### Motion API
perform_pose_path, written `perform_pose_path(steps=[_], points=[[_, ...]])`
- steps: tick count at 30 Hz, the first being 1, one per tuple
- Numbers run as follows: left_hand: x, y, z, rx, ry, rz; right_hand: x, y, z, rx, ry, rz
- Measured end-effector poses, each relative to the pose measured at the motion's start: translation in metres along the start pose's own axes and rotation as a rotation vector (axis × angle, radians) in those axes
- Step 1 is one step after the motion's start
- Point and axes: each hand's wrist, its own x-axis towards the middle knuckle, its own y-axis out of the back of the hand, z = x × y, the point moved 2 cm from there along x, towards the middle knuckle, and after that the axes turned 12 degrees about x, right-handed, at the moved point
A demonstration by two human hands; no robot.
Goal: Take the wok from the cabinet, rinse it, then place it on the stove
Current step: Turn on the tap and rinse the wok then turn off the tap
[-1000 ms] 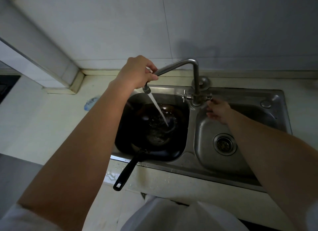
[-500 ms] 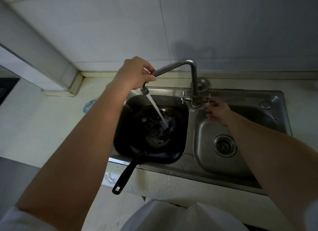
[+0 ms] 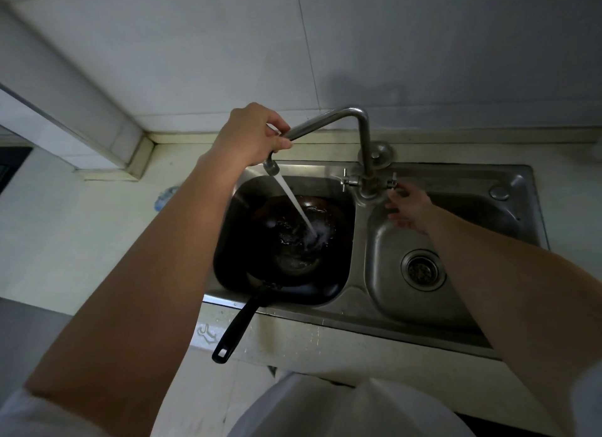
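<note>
A dark wok (image 3: 293, 241) lies in the left basin of a steel double sink (image 3: 508, 182), its black handle (image 3: 236, 326) sticking out over the front counter edge. Water pours from the faucet spout (image 3: 325, 122) into the wok and splashes at its bottom. My left hand (image 3: 254, 133) grips the end of the spout just above the nozzle. My right hand (image 3: 407, 208) is at the faucet's right tap handle (image 3: 392, 182), its fingertips touching the valve.
The right basin with its round drain (image 3: 422, 269) holds nothing. Pale countertop (image 3: 81, 225) stretches to the left, with a small blue item (image 3: 166, 195) beside the sink. A tiled wall rises behind. A dark edge shows at far left.
The water stream has grown stronger and splashes more in the wok. My right hand's fingers have loosened a little at the tap handle. My left hand still grips the spout.
</note>
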Motion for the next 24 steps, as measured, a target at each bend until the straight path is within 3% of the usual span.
perform_pose_path(steps=[24], points=[[0.005,-0.003,-0.002,-0.004,-0.02,0.025,0.014,-0.001,-0.001,-0.257,0.203,0.124]])
